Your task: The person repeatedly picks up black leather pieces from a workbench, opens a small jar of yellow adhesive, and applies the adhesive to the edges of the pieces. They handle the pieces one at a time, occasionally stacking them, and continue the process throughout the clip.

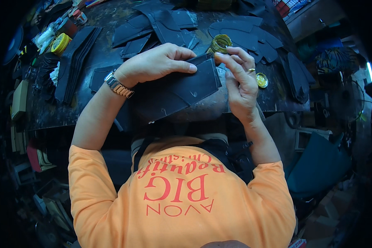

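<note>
My left hand (pixel 165 60) is closed on a flat black leather-like panel (pixel 182 89), its thumb lying on top near the upper edge. The panel is tilted over the table's front edge, and fine seam-like lines cross it. My right hand (pixel 242 84) is at the panel's upper right corner. Its index fingertip touches the edge there, while the thumb and other fingers stay apart. Just beyond that corner stands an open glass jar (pixel 222 42) smeared with a yellowish substance. A small round lid (pixel 261 80) with yellow residue lies right of my right hand.
Cut black pieces (pixel 250 35) are spread across the back of the dark worktable (pixel 105 18). A stack of long black strips (pixel 76 62) lies at the left, beside a yellow roll (pixel 60 43) and a small red-capped jar (pixel 79 16). Teal material (pixel 316 165) hangs at the lower right.
</note>
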Demonstrator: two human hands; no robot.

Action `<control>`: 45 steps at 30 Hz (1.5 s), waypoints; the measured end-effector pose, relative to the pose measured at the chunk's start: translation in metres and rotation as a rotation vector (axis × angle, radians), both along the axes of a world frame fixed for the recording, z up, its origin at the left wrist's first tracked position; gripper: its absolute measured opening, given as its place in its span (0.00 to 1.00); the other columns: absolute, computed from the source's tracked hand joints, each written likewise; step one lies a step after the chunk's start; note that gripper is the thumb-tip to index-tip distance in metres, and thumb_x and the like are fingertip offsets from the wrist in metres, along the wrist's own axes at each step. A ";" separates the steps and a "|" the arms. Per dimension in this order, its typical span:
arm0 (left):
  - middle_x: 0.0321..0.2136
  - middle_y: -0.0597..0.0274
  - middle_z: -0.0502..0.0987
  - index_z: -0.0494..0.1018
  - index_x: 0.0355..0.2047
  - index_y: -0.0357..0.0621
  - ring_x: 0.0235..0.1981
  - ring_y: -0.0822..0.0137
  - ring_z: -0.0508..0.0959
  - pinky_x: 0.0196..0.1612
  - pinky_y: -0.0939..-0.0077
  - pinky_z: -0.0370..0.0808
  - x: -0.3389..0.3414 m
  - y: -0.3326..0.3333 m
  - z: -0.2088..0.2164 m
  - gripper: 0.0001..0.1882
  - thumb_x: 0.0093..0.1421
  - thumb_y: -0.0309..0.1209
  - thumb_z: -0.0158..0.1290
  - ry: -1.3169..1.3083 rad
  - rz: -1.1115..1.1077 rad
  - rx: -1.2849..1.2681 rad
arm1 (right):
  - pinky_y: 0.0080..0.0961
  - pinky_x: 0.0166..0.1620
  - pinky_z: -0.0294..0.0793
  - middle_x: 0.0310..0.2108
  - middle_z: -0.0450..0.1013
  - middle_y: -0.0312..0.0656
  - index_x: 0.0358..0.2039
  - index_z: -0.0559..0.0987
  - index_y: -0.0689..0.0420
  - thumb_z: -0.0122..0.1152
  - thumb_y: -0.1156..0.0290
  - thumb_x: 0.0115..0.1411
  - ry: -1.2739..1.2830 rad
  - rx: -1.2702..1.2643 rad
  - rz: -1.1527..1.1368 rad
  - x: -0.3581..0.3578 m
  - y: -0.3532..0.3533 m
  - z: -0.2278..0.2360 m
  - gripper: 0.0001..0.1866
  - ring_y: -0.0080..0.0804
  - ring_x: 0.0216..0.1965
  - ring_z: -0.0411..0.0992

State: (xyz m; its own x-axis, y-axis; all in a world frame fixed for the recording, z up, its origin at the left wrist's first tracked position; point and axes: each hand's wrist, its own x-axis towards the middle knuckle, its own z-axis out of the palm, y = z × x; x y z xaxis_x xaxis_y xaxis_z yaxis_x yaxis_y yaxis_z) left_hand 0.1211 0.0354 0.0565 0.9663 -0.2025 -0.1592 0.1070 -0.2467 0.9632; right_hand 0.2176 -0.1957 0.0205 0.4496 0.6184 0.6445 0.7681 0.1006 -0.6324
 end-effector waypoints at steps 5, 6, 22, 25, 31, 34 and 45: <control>0.36 0.68 0.81 0.76 0.52 0.36 0.35 0.82 0.77 0.42 0.85 0.76 0.000 -0.005 -0.003 0.18 0.68 0.36 0.55 -0.033 -0.023 0.003 | 0.27 0.49 0.73 0.54 0.67 0.42 0.52 0.83 0.52 0.54 0.93 0.52 -0.093 -0.069 -0.062 0.001 0.003 -0.006 0.29 0.32 0.45 0.70; 0.36 0.68 0.81 0.76 0.52 0.36 0.35 0.82 0.77 0.42 0.85 0.76 0.000 -0.005 -0.002 0.18 0.68 0.36 0.55 -0.046 -0.028 0.014 | 0.27 0.49 0.73 0.54 0.68 0.42 0.51 0.83 0.52 0.55 0.92 0.52 -0.135 -0.075 -0.084 0.001 0.003 -0.007 0.29 0.33 0.45 0.70; 0.36 0.72 0.81 0.76 0.50 0.36 0.33 0.85 0.77 0.41 0.90 0.75 0.003 0.013 0.003 0.17 0.66 0.34 0.57 0.037 0.006 -0.192 | 0.33 0.50 0.74 0.50 0.74 0.42 0.45 0.86 0.50 0.64 0.88 0.43 -0.483 0.013 -0.111 -0.005 -0.011 -0.007 0.28 0.41 0.48 0.71; 0.37 0.71 0.81 0.76 0.51 0.37 0.34 0.85 0.78 0.42 0.89 0.75 0.005 0.021 0.006 0.17 0.66 0.34 0.58 0.025 0.010 -0.192 | 0.32 0.49 0.74 0.51 0.73 0.41 0.42 0.87 0.49 0.64 0.88 0.46 -0.477 0.034 -0.054 -0.008 -0.017 -0.007 0.23 0.40 0.49 0.71; 0.46 0.61 0.80 0.69 0.61 0.36 0.45 0.74 0.80 0.49 0.82 0.76 0.010 0.040 0.026 0.32 0.63 0.43 0.61 -0.166 0.323 -0.020 | 0.31 0.50 0.76 0.52 0.71 0.50 0.72 0.46 0.56 0.74 0.68 0.54 -0.083 0.238 0.277 -0.006 0.000 -0.008 0.54 0.35 0.45 0.76; 0.39 0.65 0.81 0.77 0.44 0.40 0.38 0.72 0.80 0.46 0.76 0.77 0.027 0.050 0.025 0.08 0.66 0.27 0.53 -0.270 0.365 -0.736 | 0.33 0.50 0.77 0.53 0.71 0.50 0.73 0.39 0.55 0.74 0.70 0.55 -0.003 0.154 0.376 -0.016 0.018 -0.007 0.58 0.37 0.47 0.76; 0.57 0.62 0.72 0.62 0.64 0.37 0.56 0.71 0.70 0.58 0.71 0.70 -0.061 -0.055 -0.057 0.38 0.56 0.29 0.67 -0.248 0.293 -0.333 | 0.26 0.52 0.75 0.73 0.48 0.44 0.75 0.43 0.49 0.59 0.86 0.57 0.252 0.118 0.354 -0.016 0.042 0.017 0.51 0.24 0.51 0.70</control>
